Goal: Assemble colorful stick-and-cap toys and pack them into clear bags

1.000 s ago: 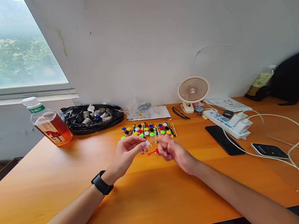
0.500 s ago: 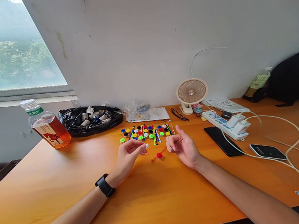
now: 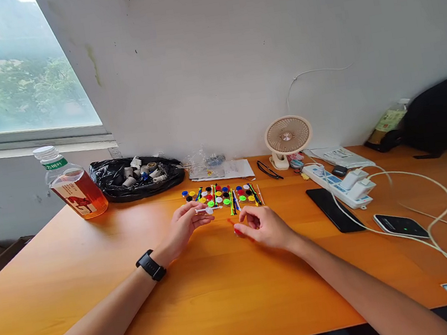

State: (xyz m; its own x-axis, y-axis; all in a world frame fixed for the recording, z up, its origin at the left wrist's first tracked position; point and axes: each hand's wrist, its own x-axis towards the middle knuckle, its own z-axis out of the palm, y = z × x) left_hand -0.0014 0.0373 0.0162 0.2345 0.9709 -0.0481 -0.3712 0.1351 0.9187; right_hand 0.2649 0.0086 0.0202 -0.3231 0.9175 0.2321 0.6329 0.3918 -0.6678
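Orange-brown wooden table (image 3: 236,311): smooth, glossy | left of round beige plastic fan (image 3: 288,135): crinkled, shiny black plastic bag (image 3: 138,191); smooth white plastic disc (image 3: 209,211)

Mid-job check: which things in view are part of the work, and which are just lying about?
Seemingly part of the work:
- white piece, in the left hand
- red piece, at the right hand
- coloured discs
- coloured sticks

Apparently just lying about:
- amber drink bottle
- black bag
- fan
- power strip
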